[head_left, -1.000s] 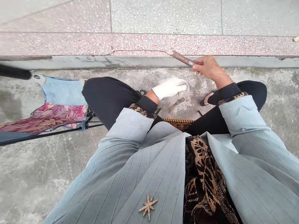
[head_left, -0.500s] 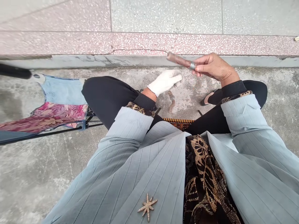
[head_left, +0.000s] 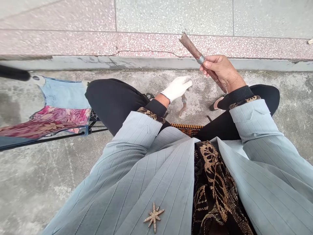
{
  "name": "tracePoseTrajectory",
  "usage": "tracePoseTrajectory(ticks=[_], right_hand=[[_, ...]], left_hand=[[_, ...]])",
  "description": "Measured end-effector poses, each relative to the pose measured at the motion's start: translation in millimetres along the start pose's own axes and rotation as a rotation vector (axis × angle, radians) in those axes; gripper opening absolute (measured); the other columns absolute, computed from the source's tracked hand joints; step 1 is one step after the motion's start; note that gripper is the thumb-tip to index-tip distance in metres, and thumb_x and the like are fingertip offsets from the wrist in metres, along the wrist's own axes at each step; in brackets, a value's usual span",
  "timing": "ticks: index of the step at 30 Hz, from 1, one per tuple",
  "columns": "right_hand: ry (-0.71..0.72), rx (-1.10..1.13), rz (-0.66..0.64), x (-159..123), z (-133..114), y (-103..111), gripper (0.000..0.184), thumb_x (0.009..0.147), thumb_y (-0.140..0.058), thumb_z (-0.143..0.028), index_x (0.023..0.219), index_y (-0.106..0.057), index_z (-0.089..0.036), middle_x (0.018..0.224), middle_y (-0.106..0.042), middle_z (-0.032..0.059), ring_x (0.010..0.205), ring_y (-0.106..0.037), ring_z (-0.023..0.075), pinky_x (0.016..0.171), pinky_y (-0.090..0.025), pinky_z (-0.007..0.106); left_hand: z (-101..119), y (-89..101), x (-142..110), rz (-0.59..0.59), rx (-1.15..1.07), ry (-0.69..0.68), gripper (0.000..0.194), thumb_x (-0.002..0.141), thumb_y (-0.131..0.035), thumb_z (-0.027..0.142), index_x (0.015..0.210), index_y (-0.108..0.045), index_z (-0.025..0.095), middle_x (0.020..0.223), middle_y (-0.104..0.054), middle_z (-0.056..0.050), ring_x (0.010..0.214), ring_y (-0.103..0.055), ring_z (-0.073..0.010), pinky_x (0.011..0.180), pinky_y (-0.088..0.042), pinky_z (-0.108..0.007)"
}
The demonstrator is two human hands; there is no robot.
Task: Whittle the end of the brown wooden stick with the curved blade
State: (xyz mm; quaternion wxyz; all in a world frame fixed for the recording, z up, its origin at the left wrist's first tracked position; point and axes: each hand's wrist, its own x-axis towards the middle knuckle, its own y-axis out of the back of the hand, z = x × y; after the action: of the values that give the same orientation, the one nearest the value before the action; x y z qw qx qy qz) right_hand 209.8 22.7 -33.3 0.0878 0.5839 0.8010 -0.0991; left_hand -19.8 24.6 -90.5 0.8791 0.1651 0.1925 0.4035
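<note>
1. While the right hand (head_left: 221, 68) grasps it, the wire-bound brown stick (head_left: 192, 47) slants through the air, its upper end seen against the pink terrazzo edging (head_left: 146, 44) and its lower end showing under the palm, near the right black cuff (head_left: 238, 97).
2. Thumb and fingers of that hand are closed around the stick beside a coil of silvery wire (head_left: 201, 59).
3. Lower and to the left, apart from the stick, is the left hand (head_left: 178, 87) in a white glove; its fingers curl inward, and I cannot tell whether they grip anything.
4. Directly below the glove shows a second brown piece (head_left: 183, 110), slightly curved, with a wire band (head_left: 183, 100); its upper part is hidden, so whether it is held or lies on the concrete ground (head_left: 58, 182) is unclear.
5. Between the thighs in black trousers (head_left: 110, 101) shows the edge of an orange-and-black woven seat (head_left: 184, 128); a dark shoe (head_left: 212, 106) is on the concrete near the right knee.
6. Just beside the left knee stands a black-framed fabric seat (head_left: 66, 93), pale blue and pink floral.
7. Beyond the edging, along its far side, lie grey terrazzo slabs (head_left: 173, 16).
</note>
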Motion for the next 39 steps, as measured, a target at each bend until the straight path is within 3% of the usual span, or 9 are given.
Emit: tracePoseTrajectory(ticks=[3, 5, 9, 15, 21, 25, 32, 39], right_hand=[[-0.005, -0.021, 0.015, -2.4, -2.3, -4.7, 0.046, 0.07, -0.089, -0.06, 0.092, -0.07, -0.025, 0.076, -0.071, 0.0015, 0.075, -0.053, 0.0184, 0.071, -0.04, 0.037], [0.006, -0.028, 0.055, -5.1, -4.5, -9.3, 0.046, 0.067, -0.09, -0.059, 0.087, -0.071, -0.022, 0.079, -0.071, 0.0018, 0.07, -0.051, 0.0156, 0.068, -0.04, 0.035], [0.011, -0.06, 0.02, -8.6, -6.3, -14.9, 0.04, 0.071, -0.088, -0.057, 0.082, -0.07, -0.023, 0.077, -0.068, 0.001, 0.068, -0.05, 0.015, 0.067, -0.039, 0.034], [0.032, -0.027, -0.017, -3.4, -3.5, -9.5, 0.04, 0.076, -0.084, -0.059, 0.088, -0.067, -0.025, 0.083, -0.07, 0.0041, 0.076, -0.051, 0.0185, 0.075, -0.039, 0.039], [0.023, 0.078, 0.159, 1.0, 2.0, -17.8, 0.044, 0.061, -0.089, -0.063, 0.082, -0.067, -0.031, 0.087, -0.073, 0.0045, 0.08, -0.054, 0.0242, 0.072, -0.044, 0.043], [0.022, 0.045, 0.142, 1.3, 2.2, -23.2, 0.04, 0.064, -0.086, -0.063, 0.082, -0.067, -0.034, 0.081, -0.072, 0.0033, 0.088, -0.056, 0.0265, 0.077, -0.042, 0.044], [0.082, 0.121, 0.103, -2.2, -8.8, -24.5, 0.049, 0.059, -0.093, -0.062, 0.081, -0.068, -0.026, 0.08, -0.066, 0.0012, 0.071, -0.048, 0.0163, 0.069, -0.04, 0.037], [0.102, 0.034, 0.033, -2.4, -7.0, -23.9, 0.051, 0.064, -0.09, -0.066, 0.085, -0.066, -0.025, 0.08, -0.067, 0.0004, 0.071, -0.05, 0.0162, 0.07, -0.043, 0.035]], left_hand=[[-2.2, 2.0, 0.4, 0.092, 0.076, 0.003, 0.022, 0.095, -0.049, 0.025, 0.09, -0.069, 0.016, 0.091, -0.071, -0.007, 0.092, -0.066, -0.0189, 0.087, -0.05, -0.03], [-2.0, 4.2, -0.7, 0.089, 0.102, -0.014, 0.022, 0.095, -0.05, 0.025, 0.091, -0.07, 0.017, 0.094, -0.072, -0.007, 0.098, -0.065, -0.02, 0.091, -0.05, -0.031], [1.5, 9.9, -3.3, -0.062, 0.132, -0.02, 0.02, 0.092, -0.053, 0.023, 0.087, -0.071, 0.015, 0.083, -0.07, -0.005, 0.088, -0.066, -0.0189, 0.089, -0.05, -0.03], [7.5, 14.4, -5.2, 0.002, 0.16, -0.032, 0.023, 0.094, -0.051, 0.024, 0.086, -0.07, 0.014, 0.069, -0.061, -0.002, 0.076, -0.062, -0.0175, 0.081, -0.049, -0.03], [22.7, 13.0, -10.7, -0.059, 0.086, -0.099, 0.024, 0.096, -0.051, 0.027, 0.089, -0.071, 0.015, 0.067, -0.059, -0.002, 0.071, -0.057, -0.0162, 0.075, -0.047, -0.03], [25.3, 18.1, -11.2, -0.129, 0.051, -0.102, 0.021, 0.094, -0.055, 0.025, 0.092, -0.074, 0.015, 0.066, -0.061, -0.002, 0.068, -0.057, -0.0155, 0.072, -0.047, -0.03], [19.0, 25.9, -10.5, -0.005, 0.024, -0.062, 0.022, 0.092, -0.055, 0.024, 0.098, -0.074, 0.014, 0.072, -0.066, -0.004, 0.075, -0.065, -0.0173, 0.074, -0.051, -0.03], [25.1, 27.4, -9.8, 0.03, -0.111, -0.025, 0.022, 0.095, -0.051, 0.023, 0.102, -0.07, 0.014, 0.084, -0.07, -0.007, 0.082, -0.069, -0.0182, 0.073, -0.053, -0.029]])
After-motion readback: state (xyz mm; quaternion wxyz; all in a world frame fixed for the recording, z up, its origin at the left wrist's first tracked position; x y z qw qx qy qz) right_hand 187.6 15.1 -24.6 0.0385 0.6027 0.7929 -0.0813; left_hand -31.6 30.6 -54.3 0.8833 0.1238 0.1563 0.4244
